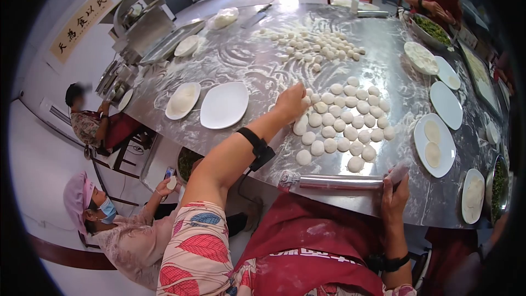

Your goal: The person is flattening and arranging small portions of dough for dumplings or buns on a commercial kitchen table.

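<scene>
Right hand gripping the roller by its end, probably to steady it along the table's edge; left hand at the dough's left side, grip hidden, can't tell. Flour around, likely against sticking.

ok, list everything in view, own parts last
steel table: 1, silver, centre
dough pieces: dozens, white, mid-table
rolling pin: 1, silver, near edge
plates: 7+, white, table sides
dough wrappers: 2+, cream, right plate
chopped greens: 2+ heaps, green, right
knife: 1, grey, far side
machine: 1, grey, far left
wall sign: 1, tan, left
co-workers: 3+, mixed colours, left and right
apron: 1, dark red, wearer's front
left hand: 1, bare, at dough pieces
right hand: 1, bare, on rolling pin
</scene>
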Motion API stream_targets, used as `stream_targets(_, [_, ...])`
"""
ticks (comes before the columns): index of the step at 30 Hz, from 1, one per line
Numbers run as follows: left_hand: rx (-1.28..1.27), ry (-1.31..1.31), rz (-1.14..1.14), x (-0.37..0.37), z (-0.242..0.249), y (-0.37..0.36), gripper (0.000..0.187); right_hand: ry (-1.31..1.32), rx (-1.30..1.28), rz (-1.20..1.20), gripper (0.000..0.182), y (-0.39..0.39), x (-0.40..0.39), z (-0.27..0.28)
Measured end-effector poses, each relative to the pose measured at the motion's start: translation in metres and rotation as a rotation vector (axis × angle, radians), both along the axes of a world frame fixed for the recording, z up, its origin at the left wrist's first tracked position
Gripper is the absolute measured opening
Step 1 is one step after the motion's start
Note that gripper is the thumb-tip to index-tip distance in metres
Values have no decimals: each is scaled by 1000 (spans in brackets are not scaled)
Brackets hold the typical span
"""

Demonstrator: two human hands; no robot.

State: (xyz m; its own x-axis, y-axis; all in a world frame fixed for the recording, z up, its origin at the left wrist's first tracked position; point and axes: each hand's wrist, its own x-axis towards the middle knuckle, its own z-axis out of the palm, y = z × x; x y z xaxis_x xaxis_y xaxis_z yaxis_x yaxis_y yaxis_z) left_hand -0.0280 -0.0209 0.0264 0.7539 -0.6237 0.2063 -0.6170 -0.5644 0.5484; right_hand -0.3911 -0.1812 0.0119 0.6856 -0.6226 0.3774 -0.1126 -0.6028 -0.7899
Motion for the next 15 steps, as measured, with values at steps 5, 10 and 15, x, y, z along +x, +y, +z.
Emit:
stream_targets(5, [-243, -155, -146, -9, 4, 33, 23, 24, -28, -9, 33, -1, -2, -1])
stream_targets(10, [-38, -234, -228, -40, 11, 100, 22, -4, -10, -17, 36, -1, -2, -8])
stream_targets(15, [73, -86, -277, -61, 4, 152, 24, -14, 20, -6, 38, -2, -1, -7])
